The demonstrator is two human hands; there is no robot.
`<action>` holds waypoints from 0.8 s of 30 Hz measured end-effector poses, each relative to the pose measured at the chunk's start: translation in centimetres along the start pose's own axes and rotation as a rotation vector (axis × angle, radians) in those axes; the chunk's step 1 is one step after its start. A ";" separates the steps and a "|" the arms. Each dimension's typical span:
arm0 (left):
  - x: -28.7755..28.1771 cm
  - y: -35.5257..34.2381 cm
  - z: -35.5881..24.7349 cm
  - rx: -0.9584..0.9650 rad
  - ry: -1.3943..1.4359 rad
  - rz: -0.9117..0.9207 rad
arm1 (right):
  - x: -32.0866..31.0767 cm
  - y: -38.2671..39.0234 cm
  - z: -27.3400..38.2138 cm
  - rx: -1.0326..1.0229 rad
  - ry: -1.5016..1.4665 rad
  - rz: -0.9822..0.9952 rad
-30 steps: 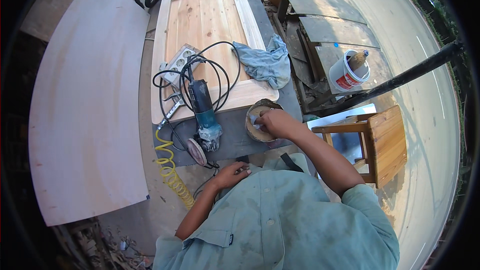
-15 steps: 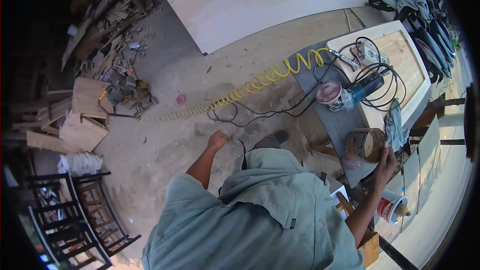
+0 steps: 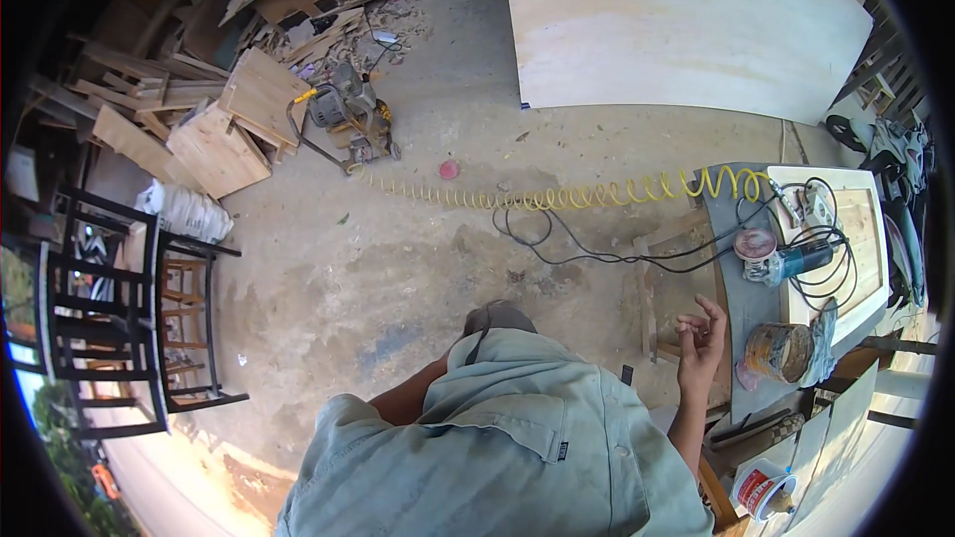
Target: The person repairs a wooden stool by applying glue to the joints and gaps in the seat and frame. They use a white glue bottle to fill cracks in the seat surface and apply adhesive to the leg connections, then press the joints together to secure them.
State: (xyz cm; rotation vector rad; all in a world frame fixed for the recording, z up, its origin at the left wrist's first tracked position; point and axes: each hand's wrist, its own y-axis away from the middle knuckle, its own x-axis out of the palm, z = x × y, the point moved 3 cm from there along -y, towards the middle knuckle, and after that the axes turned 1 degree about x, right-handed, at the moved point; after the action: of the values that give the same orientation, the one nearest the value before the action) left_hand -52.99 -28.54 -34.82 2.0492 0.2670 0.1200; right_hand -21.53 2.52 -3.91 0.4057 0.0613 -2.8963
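My right hand [image 3: 702, 340] is raised beside the left edge of the grey-topped table [image 3: 724, 285], its fingers apart and nothing in them. To its right stands a round, paint-stained can [image 3: 778, 352], apart from the fingers. A crumpled blue-grey cloth [image 3: 822, 350] lies against the can. Farther back on the table sits a teal power tool [image 3: 804, 259] with a round, pinkish disc [image 3: 755, 245] beside it. My left forearm [image 3: 410, 394] angles in toward my body, and its hand is hidden behind my shirt.
A yellow coiled air hose [image 3: 577, 197] and black cables [image 3: 637, 259] cross the floor to the table. A compressor-like machine [image 3: 350, 117] and stacked wood [image 3: 224, 144] stand far left, black chairs [image 3: 109, 338] near left. A large pale panel [image 3: 676, 30] lies at the back.
My right hand has let go of the stained can, which now stands on the table. My left hand has gone out of sight toward my body. The whole view has swung left.
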 end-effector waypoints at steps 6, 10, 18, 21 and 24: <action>-8.5 -0.3 -4.5 0.059 0.165 0.058 | 10.5 -3.0 -7.3 0.347 0.126 0.137; -19.8 0.9 -8.7 0.056 0.297 0.055 | 18.6 -2.0 -14.5 0.321 0.325 0.019; -31.1 -7.3 -29.9 0.118 0.036 0.200 | 18.6 12.9 -17.4 0.685 0.275 -0.554; -27.7 -10.1 -34.1 0.143 -0.184 0.245 | 16.5 21.0 -18.5 0.754 0.253 -0.835; -19.8 -12.8 -34.8 0.148 -0.336 0.333 | 16.0 29.1 -21.0 0.991 -0.011 -0.975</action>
State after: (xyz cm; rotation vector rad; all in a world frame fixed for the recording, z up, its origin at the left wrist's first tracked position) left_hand -80.84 2.36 -29.01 2.2056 -0.2829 -0.0421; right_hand -24.61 -27.75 -28.85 0.6226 -1.6465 -3.6067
